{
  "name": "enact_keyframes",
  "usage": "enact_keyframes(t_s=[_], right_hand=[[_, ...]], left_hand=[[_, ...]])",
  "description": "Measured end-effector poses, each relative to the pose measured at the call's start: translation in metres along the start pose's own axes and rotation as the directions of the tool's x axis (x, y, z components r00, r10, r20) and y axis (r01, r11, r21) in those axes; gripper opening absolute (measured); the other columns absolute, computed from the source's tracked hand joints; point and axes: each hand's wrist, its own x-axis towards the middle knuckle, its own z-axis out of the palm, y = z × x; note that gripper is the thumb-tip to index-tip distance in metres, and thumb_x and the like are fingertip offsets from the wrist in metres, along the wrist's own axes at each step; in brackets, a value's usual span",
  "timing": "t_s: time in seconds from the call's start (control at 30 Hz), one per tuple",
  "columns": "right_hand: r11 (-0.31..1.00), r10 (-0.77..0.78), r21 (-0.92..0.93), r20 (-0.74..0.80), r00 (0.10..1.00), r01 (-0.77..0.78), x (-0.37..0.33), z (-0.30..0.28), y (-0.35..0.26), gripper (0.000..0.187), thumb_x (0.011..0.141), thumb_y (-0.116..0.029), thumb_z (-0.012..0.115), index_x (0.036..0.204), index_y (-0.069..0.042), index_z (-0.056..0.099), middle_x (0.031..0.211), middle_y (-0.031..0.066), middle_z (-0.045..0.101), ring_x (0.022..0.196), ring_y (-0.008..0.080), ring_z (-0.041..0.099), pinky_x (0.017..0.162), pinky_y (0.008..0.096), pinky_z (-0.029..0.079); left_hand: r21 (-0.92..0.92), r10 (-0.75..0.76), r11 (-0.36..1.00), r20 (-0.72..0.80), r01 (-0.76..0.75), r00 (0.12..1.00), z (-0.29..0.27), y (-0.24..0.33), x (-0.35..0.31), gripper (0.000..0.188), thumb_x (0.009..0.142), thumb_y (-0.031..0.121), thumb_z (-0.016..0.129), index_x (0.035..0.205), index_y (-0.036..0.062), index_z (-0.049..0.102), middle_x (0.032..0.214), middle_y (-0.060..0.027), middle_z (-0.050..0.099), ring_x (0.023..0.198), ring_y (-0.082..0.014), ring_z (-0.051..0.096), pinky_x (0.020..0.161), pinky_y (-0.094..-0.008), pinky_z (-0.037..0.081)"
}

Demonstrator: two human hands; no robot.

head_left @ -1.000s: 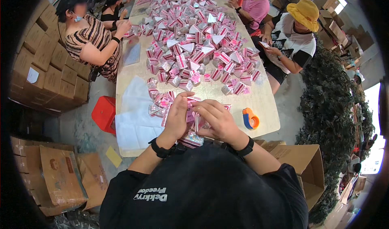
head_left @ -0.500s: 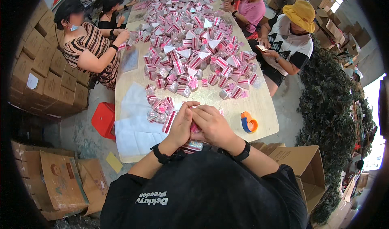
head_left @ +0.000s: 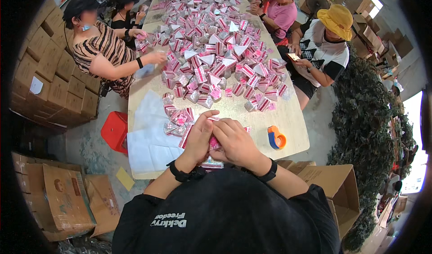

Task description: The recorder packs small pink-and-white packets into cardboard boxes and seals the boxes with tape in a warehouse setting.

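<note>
My left hand [head_left: 199, 139] and my right hand [head_left: 235, 140] are cupped together close to my body, at the near edge of the table. Between them shows part of a pink wedge packet [head_left: 213, 143], mostly covered by fingers and palms. Both hands are closed round it. Below them, next to my shirt, a shiny clear-wrapped packet [head_left: 212, 163] peeks out. Beside my left hand lies a pink-and-white striped packet [head_left: 183, 140], touching or nearly touching it. Just beyond sit several wrapped wedges [head_left: 179, 116], shaped like cake slices.
A large heap of striped wedge packets [head_left: 207, 65] covers the table [head_left: 288, 119]. White sheets [head_left: 148, 141] lie at left, an orange-and-blue tape dispenser [head_left: 276, 138] at right. A red stool [head_left: 114, 131] and cartons [head_left: 335, 191] stand near. Co-workers flank the table.
My hands stay cupped together, with only a slight shift of the fingers. At left, the co-worker in stripes has reached one hand out to the heap.
</note>
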Motion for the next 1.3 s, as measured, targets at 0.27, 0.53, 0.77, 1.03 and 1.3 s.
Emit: enact_keyframes(t_s=[0.27, 0.53, 0.77, 1.03, 1.3], right_hand=[[1.0, -0.014, -0.012, 0.023, 1.0, 0.014, 0.004, 0.0, -0.001, 0.073, 0.064, -0.024, 0.078, 0.129, 0.0, 0.055, 0.119, 0.0128, 0.059, 0.112, 0.0321, 0.056, 0.095, 0.043, 0.046], [1.0, -0.01, -0.016, 0.052, 0.999, 0.011, 0.002, -0.005, 0.005, 0.066, 0.061, -0.03, 0.08, 0.116, -0.001, 0.059, 0.112, 0.0109, 0.06, 0.106, 0.0305, 0.057, 0.093, 0.0415, 0.046], [1.0, 0.021, 0.013, 0.036, 0.999, -0.021, -0.002, -0.003, 0.007, 0.069, 0.06, -0.031, 0.083, 0.118, -0.002, 0.058, 0.118, 0.0113, 0.061, 0.109, 0.0311, 0.058, 0.094, 0.0414, 0.046], [1.0, 0.011, -0.02, 0.089, 0.996, -0.01, -0.003, -0.017, 0.016, 0.073, 0.058, -0.03, 0.084, 0.12, -0.003, 0.058, 0.115, 0.0095, 0.063, 0.109, 0.0299, 0.059, 0.094, 0.0413, 0.047], [0.997, 0.044, -0.068, 0.085, 0.995, -0.038, -0.008, -0.012, 0.011, 0.074, 0.057, -0.029, 0.083, 0.121, -0.003, 0.059, 0.117, 0.0089, 0.064, 0.11, 0.0285, 0.059, 0.093, 0.0411, 0.047]], left_hand=[[0.125, 0.014, 0.992, -0.076, -0.004, 0.997, 0.003, 0.005, 0.002, 0.06, 0.109, 0.051, 0.027, 0.133, 0.0012, 0.05, 0.116, -0.0093, 0.06, 0.109, -0.0143, 0.055, 0.099, -0.0299, 0.042], [-0.085, -0.087, 0.993, -0.03, 0.084, 0.996, 0.007, 0.006, 0.0, 0.054, 0.11, 0.046, 0.028, 0.129, 0.0016, 0.052, 0.117, -0.0091, 0.058, 0.108, -0.014, 0.055, 0.098, -0.0301, 0.043], [0.075, -0.057, 0.995, -0.104, 0.065, 0.993, 0.007, -0.008, 0.009, 0.059, 0.109, 0.049, 0.029, 0.119, -0.0011, 0.058, 0.112, -0.0106, 0.063, 0.108, -0.0163, 0.057, 0.099, -0.0316, 0.043], [0.135, -0.097, 0.985, -0.065, 0.105, 0.993, 0.016, 0.006, 0.013, 0.065, 0.109, 0.052, 0.024, 0.119, -0.0013, 0.06, 0.112, -0.0112, 0.064, 0.107, -0.0169, 0.058, 0.099, -0.0321, 0.043], [-0.11, -0.149, 0.984, -0.088, 0.139, 0.985, 0.017, -0.003, 0.008, 0.062, 0.109, 0.05, 0.024, 0.122, 0.0001, 0.058, 0.114, -0.0115, 0.063, 0.11, -0.0151, 0.058, 0.1, -0.0307, 0.044]])
